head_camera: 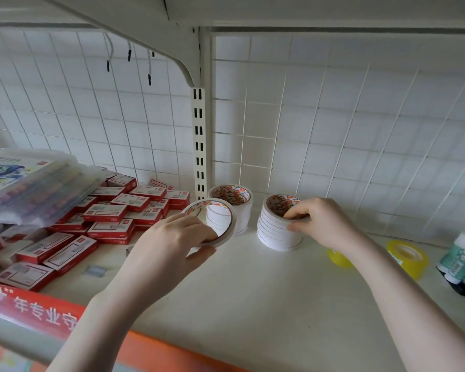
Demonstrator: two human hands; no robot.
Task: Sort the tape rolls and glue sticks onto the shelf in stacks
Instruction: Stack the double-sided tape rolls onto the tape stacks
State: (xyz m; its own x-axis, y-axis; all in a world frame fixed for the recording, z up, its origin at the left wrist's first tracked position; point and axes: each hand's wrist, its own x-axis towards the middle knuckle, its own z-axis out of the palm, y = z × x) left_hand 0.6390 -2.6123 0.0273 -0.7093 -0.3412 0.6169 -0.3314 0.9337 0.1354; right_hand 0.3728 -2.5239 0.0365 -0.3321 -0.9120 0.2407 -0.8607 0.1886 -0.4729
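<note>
Our left hand pinches one tilted white roll above the shelf; our right hand grips one of two white stacks. Two yellow rolls lie right.

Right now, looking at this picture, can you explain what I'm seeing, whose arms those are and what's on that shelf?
There is no machine here. The single picture comes from a camera worn on a person's head, looking forward and down, so the two bare arms are that person's own. The left hand holds one thin white tape roll, lifted and tilted. The right hand grips the top of a stack of white tape rolls standing on the white shelf. A second stack stands behind. To the left lie red boxes and a clear plastic case; to the right, yellow tape rolls and what look like glue sticks, blurred.
</note>
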